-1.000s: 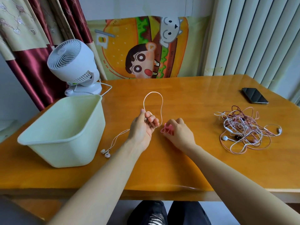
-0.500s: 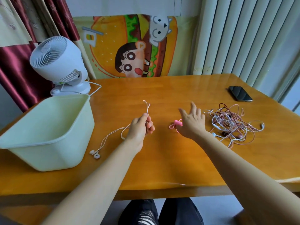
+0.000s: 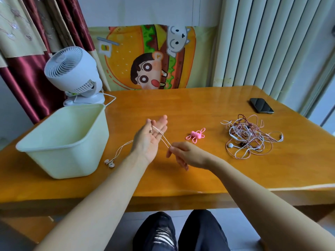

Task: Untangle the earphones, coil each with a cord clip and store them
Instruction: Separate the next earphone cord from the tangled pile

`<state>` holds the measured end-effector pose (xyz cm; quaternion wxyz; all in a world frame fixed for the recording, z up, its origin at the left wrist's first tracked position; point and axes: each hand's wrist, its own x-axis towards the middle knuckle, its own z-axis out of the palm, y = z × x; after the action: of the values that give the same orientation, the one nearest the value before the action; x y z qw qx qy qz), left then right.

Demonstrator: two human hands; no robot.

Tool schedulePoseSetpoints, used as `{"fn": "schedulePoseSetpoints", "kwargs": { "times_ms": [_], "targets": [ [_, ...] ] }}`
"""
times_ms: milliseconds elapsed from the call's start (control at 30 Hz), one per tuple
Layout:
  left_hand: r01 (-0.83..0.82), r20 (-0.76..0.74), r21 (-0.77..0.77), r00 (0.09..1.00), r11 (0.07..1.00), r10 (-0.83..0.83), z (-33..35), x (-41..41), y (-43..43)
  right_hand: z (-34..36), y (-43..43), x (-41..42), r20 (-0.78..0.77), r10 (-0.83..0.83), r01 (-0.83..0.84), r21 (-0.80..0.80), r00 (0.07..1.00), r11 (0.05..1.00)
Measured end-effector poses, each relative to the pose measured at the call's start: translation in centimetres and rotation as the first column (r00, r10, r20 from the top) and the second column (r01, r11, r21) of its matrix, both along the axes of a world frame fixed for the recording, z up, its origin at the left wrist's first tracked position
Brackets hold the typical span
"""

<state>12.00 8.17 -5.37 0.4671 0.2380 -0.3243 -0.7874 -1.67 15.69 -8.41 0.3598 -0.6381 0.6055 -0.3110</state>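
Left hand (image 3: pixel 147 140) is hovering palm up above the desk (image 3: pixel 199 113), fingers extended. Right hand (image 3: pixel 186 153) is pinching the earphone cord (image 3: pixel 164 140) beside it.

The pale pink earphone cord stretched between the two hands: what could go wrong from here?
The pale pink earphone cord only lies across the left hand's straight fingers, so the turns might slip off.
Its pale earbuds lie on the table beside the pale green plastic tub; pulling may drag them.
The pink cord clip lies apart from the right hand; reaching for it could loosen the coil.
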Motion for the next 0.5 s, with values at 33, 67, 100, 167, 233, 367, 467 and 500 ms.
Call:
{"fn": "schedulePoseSetpoints", "kwargs": {
  "times_ms": [33,67,100,167,233,367,467,500],
  "targets": [
    [-0.041,0.139,-0.118,0.989,0.992,0.057,-0.4,-0.3,0.5,0.4,0.5,0.1,-0.013,0.019,-0.019,0.021,1.000,1.000],
    [-0.062,0.316,-0.320,0.934,0.945,0.168,-0.9,-0.5,0.7,1.0,0.8,0.0,-0.048,0.042,-0.040,0.036,0.998,0.999],
    [-0.023,0.459,-0.557,0.824,0.830,0.331,-1.5,-0.6,0.9,1.7,1.1,-0.1,-0.099,0.065,-0.061,0.044,0.993,0.997],
    [0.225,0.517,-0.848,0.549,0.480,0.656,-1.9,-0.2,1.0,3.0,1.5,-0.8,-0.188,0.057,-0.057,0.008,0.981,0.998],
    [0.403,0.530,-0.838,0.441,0.368,0.724,-1.8,0.2,0.9,4.1,1.9,-1.6,-0.125,-0.086,0.069,-0.134,0.988,0.989],
    [0.474,0.721,-0.562,0.682,0.678,0.121,-0.7,0.5,2.0,5.3,2.0,-2.7,0.234,-0.326,0.391,-0.331,0.916,0.859],
    [0.533,0.582,-0.396,0.775,0.748,-0.244,0.3,0.5,3.7,4.3,1.7,-2.1,0.263,-0.350,0.429,-0.376,0.899,0.821],
    [0.521,0.498,-0.364,0.810,0.772,-0.311,0.6,0.4,4.2,3.6,1.5,-1.8,0.270,-0.354,0.436,-0.375,0.896,0.818]
  ]
}}
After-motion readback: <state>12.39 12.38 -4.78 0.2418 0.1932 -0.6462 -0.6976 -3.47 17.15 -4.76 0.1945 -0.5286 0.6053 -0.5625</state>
